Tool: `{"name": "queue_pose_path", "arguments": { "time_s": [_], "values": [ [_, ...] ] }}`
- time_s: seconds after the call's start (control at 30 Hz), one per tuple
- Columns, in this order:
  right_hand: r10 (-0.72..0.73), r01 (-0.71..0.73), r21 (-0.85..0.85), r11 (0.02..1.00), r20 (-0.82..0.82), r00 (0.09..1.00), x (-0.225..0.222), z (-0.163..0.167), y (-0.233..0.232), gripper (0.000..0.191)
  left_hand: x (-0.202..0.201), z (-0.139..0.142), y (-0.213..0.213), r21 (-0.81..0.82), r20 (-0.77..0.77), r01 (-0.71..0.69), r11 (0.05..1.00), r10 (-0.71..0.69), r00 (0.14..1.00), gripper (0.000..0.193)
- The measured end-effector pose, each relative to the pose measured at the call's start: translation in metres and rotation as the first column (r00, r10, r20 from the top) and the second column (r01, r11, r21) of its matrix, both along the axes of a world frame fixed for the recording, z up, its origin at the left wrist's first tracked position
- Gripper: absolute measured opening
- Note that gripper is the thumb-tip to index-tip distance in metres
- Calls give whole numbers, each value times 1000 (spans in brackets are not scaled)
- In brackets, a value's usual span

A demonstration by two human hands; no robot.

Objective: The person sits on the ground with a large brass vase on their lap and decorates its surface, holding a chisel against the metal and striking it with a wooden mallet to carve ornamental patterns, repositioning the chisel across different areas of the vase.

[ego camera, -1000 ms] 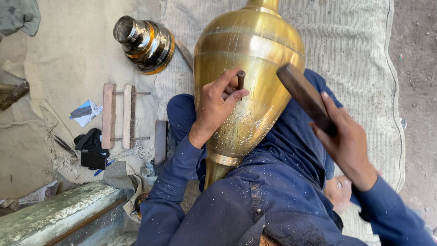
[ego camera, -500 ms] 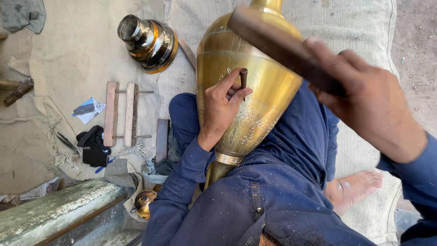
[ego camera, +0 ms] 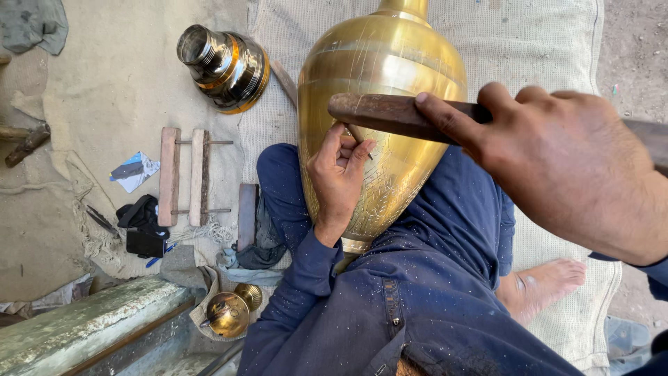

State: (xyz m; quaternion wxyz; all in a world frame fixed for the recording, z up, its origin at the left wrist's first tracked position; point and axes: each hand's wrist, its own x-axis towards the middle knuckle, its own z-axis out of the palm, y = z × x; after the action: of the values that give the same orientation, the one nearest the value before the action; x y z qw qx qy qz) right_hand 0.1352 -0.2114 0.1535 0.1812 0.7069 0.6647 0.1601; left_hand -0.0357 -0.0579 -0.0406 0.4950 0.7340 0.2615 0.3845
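A large brass vase (ego camera: pixel 390 63) lies across my lap, its neck pointing away from me. My left hand (ego camera: pixel 338 174) rests on its engraved belly and pinches a thin metal punch (ego camera: pixel 367 152) against the surface. My right hand (ego camera: pixel 563 167) is raised close to the camera, shut on a dark wooden mallet (ego camera: pixel 390 115) whose head hangs just above the left hand. I wear dark blue clothes (ego camera: pixel 417 306) dusted with pale specks; one bare foot (ego camera: pixel 543 282) shows at the right.
A second brass vessel (ego camera: pixel 226 66) lies at the upper left on the cloth. Wooden blocks joined by rods (ego camera: pixel 184 174), a small brass pot (ego camera: pixel 229 313), black cloth and scraps (ego camera: pixel 142 226), and a worn green beam (ego camera: pixel 83 327) sit at the left. A woven mat (ego camera: pixel 543 42) covers the ground.
My right hand has swung the mallet up and then across toward the camera, so its head now hangs over the left hand. The left hand stays on the vase with the punch.
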Motion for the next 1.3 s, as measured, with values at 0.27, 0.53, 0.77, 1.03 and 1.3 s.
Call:
{"name": "queue_pose_path", "arguments": {
  "time_s": [0.27,0.53,0.77,1.03,1.3],
  "values": [
    [93,-91,-50,995,35,995,-1,-3,2,68,1,-4,-12,-85,94,-58,995,66,993,24],
    [245,-239,61,969,-149,958,-14,1,6,69,-10,-36,-26,-40,9,-224,974,225,974,23],
    [275,-273,30,961,-62,959,-25,4,10,70,-13,-49,-28,70,83,-242,968,236,968,20],
    [61,-57,-28,998,154,986,1,-25,10,81,1,-20,-34,-116,237,-139,983,164,958,33],
    [38,-24,-79,997,178,983,1,-26,1,74,3,-19,-34,-146,214,-117,982,146,966,39]
  ]
}}
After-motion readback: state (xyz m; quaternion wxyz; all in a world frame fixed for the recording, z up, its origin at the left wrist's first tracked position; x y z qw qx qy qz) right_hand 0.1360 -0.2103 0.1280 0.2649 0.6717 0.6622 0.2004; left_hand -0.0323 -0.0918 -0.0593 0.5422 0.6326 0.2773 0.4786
